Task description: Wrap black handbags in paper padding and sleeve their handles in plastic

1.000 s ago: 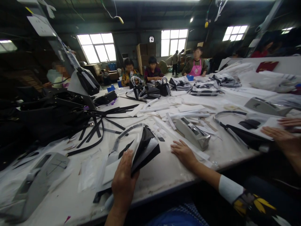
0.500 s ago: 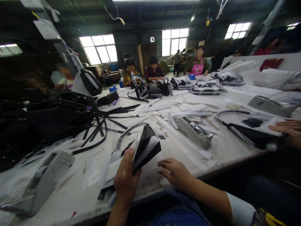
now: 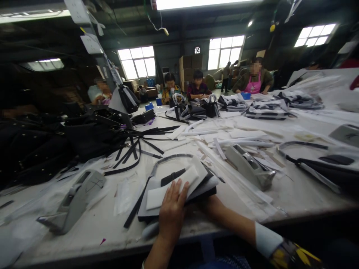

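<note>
A black bag with a wrapped, looped handle lies at the front edge of the worktable. White foam sheet covers part of it. My left hand rests on the foam with its fingers extended, close together and pointing away from me. My right hand reaches to the bag's right underside; its fingers are hidden beneath the bag. A grey tape dispenser stands to the left and another grey dispenser to the right.
Black straps spread behind the bag, near a heap of black material at left. Paper and plastic strips cover the table's middle. Another black bag lies at right. Several people work across the table.
The view has turned left. The bag now lies flatter, with my left hand on the foam over it. My right hand has moved from beside the bag to under its right side.
</note>
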{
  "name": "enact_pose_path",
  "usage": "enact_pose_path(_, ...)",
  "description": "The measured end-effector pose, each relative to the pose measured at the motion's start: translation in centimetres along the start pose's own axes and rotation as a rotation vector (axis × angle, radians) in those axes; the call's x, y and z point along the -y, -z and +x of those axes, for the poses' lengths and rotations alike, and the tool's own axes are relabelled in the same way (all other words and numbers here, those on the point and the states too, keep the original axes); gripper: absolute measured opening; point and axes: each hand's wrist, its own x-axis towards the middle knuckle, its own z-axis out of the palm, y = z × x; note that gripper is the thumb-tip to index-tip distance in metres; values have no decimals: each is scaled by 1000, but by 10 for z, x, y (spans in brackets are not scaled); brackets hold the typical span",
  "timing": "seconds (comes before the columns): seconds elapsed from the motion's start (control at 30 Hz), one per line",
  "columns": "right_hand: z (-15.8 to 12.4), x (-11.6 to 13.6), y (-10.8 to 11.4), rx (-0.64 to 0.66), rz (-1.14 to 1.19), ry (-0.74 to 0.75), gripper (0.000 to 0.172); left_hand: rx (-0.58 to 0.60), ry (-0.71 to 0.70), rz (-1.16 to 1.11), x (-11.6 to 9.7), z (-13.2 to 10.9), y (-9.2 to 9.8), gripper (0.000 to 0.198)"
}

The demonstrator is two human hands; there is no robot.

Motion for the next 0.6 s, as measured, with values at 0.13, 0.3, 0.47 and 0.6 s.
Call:
enact_pose_path(0.13,-41,25,40,93,24,100,22,-3,-74,99,-8,-4,-16,72)
enact_pose_path(0.3,-2,39,96,-189,43,20,19,-16,-133,144,-17,-10,-30,57)
enact_pose_path(0.47,101,8,95,140,-252,-316,28,-16,-174,157,-10,-18,-22,52)
enact_pose_path(0.6,152,-11,59,351,-355,-428,26,-7,-177,177,-2,-26,-15,52)
